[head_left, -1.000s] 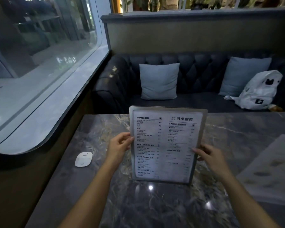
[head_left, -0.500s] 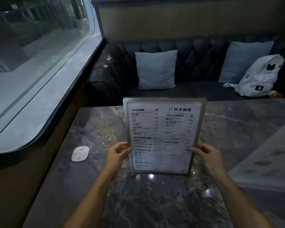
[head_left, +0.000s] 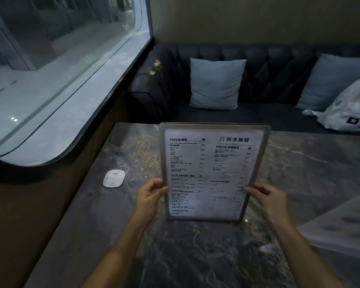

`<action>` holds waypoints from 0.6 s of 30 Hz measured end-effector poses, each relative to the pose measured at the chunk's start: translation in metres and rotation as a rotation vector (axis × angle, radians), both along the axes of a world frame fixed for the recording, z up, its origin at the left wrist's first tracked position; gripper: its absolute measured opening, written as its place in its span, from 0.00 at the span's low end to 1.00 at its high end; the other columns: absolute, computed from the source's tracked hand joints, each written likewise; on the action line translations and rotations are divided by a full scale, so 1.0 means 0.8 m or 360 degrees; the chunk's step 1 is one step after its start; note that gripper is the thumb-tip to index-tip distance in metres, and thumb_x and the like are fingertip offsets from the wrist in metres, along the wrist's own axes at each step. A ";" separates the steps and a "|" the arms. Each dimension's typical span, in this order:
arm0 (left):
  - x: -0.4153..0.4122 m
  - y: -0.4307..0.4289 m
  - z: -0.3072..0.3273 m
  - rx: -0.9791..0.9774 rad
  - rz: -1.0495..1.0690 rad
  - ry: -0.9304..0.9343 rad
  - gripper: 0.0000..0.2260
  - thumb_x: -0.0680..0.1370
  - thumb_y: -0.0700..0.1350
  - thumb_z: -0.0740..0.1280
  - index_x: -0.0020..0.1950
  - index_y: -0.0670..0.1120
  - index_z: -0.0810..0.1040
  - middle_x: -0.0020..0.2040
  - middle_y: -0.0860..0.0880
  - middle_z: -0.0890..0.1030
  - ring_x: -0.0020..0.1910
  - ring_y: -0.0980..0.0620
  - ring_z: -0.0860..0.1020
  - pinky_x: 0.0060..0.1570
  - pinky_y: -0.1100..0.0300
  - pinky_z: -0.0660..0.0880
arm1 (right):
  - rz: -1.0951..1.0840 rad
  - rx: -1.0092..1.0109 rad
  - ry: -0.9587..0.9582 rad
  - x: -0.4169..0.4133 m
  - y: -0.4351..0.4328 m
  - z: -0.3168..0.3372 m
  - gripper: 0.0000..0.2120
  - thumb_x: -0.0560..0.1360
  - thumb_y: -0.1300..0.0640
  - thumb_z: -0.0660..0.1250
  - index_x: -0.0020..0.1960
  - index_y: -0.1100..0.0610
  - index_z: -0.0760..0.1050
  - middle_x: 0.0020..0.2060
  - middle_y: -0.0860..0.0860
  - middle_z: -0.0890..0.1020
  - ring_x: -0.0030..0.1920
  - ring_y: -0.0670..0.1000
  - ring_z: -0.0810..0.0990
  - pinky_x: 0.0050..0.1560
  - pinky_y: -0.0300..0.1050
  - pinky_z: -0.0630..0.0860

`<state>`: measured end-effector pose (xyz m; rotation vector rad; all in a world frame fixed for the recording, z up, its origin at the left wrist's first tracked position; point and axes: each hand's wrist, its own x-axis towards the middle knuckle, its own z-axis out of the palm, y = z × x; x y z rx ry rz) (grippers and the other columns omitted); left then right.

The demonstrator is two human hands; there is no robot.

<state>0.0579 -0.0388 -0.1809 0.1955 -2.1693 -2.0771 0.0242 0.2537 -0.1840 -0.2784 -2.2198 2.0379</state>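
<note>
A menu (head_left: 213,173) stands upright above the marble table (head_left: 310,163), its printed face toward the camera, its lower edge close over the tabletop; whether that edge touches the stone cannot be told. The left hand (head_left: 149,196) grips the menu's left edge low down, thumb on the front, fingers curled behind; the right hand (head_left: 265,199) grips the right edge at about the same height, thumb across the frame, fingers curled behind it; both hold the menu firmly. A small white pad (head_left: 114,178) lies on the table left of the left hand, apart from it; a pale sheet (head_left: 345,231) covers the table's right corner. Behind the table runs a dark sofa (head_left: 279,65); a cushion (head_left: 215,84) leans on its back, a white bag (head_left: 349,109) lies at its right end; a window (head_left: 50,59) fills the left.
</note>
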 end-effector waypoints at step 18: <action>0.247 -0.127 0.021 -0.0009 0.1115 0.0007 0.06 0.74 0.31 0.64 0.42 0.39 0.78 0.39 0.48 0.82 0.40 0.59 0.80 0.39 0.70 0.77 | 0.1094 -0.0024 0.0035 0.029 -0.235 0.024 0.08 0.64 0.65 0.73 0.38 0.52 0.82 0.30 0.38 0.84 0.33 0.39 0.82 0.31 0.27 0.74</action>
